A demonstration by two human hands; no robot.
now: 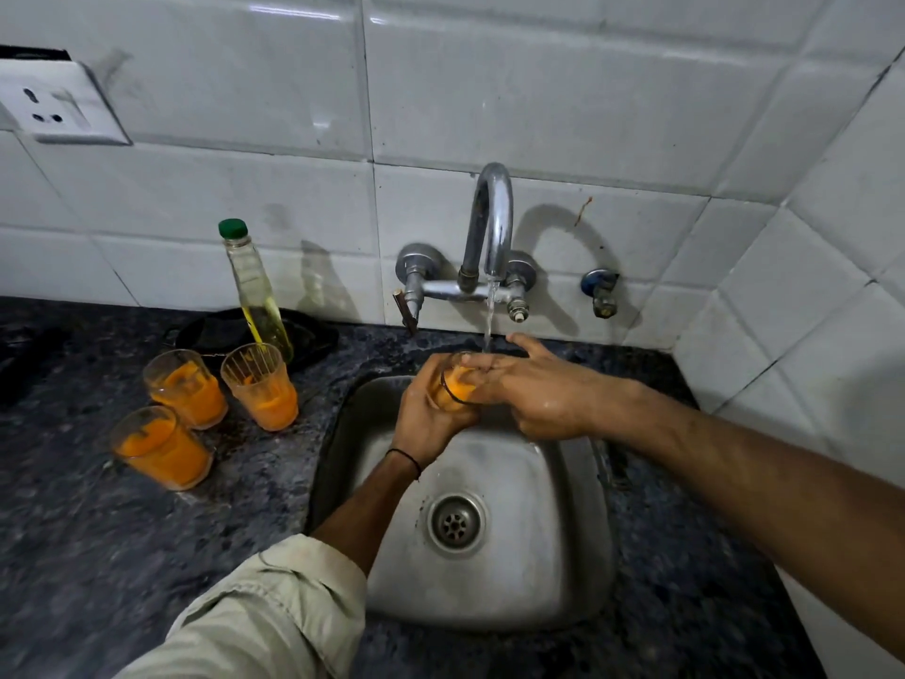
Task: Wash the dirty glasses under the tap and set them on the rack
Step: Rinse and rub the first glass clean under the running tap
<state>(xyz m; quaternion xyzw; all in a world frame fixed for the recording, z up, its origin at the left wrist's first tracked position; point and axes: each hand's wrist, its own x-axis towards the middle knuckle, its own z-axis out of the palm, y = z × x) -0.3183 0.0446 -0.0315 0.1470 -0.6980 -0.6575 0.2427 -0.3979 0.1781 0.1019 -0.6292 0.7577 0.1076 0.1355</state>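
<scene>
Head camera looks down at both hands, and the glass [453, 387] between them is mostly hidden: only a bit of dark rim and a patch of orange residue show. The left hand [426, 414] is curled round it from below and from the side nearest the body, so the base and the lower wall are covered. The right hand [534, 394] comes in from the other side with its fingers [482, 372] laid across the mouth of the glass and the thumb sticking up. I honestly can't tell if those fingers go inside or just rest on the rim, or whether that hand actually grips anything.

The tap [492, 223] is straight above the hands and its water [489, 311] falls right where the right thumb meets the glass. It's hard to see where the stream actually lands. The sink [514, 580] sits under both hands, with the drain [455, 521] below the left wrist, which wears a thin black band [406, 458].

Well out past the left hand, on the dark counter [98, 531], three other dirty glasses [188, 387] smeared with orange stand close together. Beyond them stands a bottle [254, 291] with a green cap and yellowish liquid. Something black [215, 330] lies behind the bottle, too dark to make out. The left sleeve [264, 615] is cut off at the bottom edge
</scene>
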